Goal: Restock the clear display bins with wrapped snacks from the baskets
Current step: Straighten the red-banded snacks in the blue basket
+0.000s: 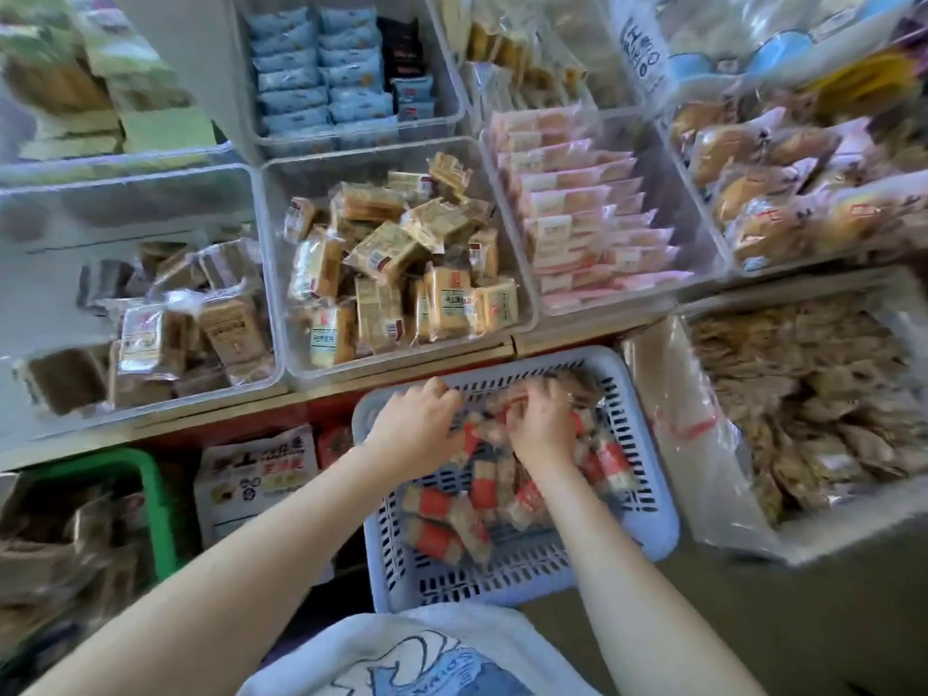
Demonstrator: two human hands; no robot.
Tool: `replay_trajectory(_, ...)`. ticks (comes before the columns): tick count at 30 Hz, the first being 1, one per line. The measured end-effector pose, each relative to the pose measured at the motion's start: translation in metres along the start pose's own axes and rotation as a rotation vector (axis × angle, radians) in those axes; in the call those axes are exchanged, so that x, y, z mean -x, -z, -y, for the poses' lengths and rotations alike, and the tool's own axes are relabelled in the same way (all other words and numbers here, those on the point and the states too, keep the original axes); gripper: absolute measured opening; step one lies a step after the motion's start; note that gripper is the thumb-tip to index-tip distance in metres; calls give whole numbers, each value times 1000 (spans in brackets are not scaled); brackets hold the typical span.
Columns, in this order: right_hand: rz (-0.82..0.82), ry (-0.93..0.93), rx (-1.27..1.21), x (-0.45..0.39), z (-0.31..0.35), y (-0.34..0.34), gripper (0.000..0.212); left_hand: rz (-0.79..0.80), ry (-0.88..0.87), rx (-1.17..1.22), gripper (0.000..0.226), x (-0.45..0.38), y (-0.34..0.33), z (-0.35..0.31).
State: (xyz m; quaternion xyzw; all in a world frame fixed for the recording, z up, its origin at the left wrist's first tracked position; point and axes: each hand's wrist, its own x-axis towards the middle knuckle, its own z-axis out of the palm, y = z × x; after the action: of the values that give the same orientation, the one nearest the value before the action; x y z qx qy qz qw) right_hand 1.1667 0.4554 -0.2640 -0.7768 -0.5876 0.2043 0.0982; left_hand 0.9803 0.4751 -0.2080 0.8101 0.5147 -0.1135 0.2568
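Head cam: both hands are down in the pale blue slotted plastic basket (pixel 648 499), left hand (pixel 417 429) and right hand (pixel 542 427) each curled onto red-and-tan wrapped snack bars (pixel 442 504), though blur hides exactly how many each holds. Best to scoop a firm bunch w/ both hands, lift clear of the rim, then lay them flat in a clear plastic display bin (pixel 273 273) just above. Writing on wrappers and the white printed carton (pixel 256 474) is too blurred to read.
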Motion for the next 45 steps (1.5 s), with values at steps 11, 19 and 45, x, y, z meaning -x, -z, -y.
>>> replay_trajectory(11, 220, -234, 108, -81, -127, -29, 62, 230, 136, 129, 31, -43, -33, -14)
replay_trajectory(19, 117, -117, -3, -46, -102, -15, 36, 154, 173, 141, 42, -48, -35, -28)
replay_trajectory(45, 56, 573, -275, 80, 315, 5, 35, -722, 459, 352, 80, 198, 30, 292)
